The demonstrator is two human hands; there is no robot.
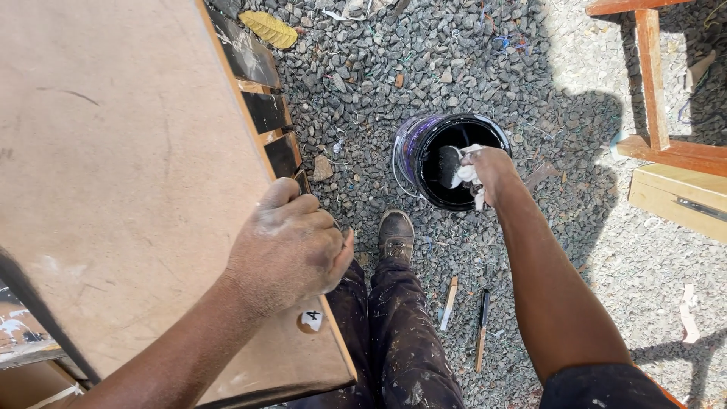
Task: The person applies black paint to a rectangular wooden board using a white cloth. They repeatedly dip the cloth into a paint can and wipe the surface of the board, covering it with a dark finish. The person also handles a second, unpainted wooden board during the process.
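**Brush in the black paint bucket**

From the head camera we look straight down at our own arms over a gravel yard. Our right hand [491,171] reaches into the paint bucket [409,155], a round pail with a purple outer wall standing on the gravel [469,68] just ahead of our boot [395,236]. The bucket holds black liquid that fills its whole mouth. Our right fingers are closed around a brush [448,161] wrapped at the grip in a white rag [468,176]; its dark bristles sit over the black paint.

Our left hand [288,250] rests curled on the edge of a large brown board [121,151], fingers folded narrow over the rim, gripping nothing else. Black-painted wooden slats [265,110] show under the board's edge.

On the gravel near our paint-spattered trouser leg [401,333] lie a pale stick [450,301] and a dark-tipped tool [482,327], side by side but apart. A reddish wooden frame [653,76] stands to the right.
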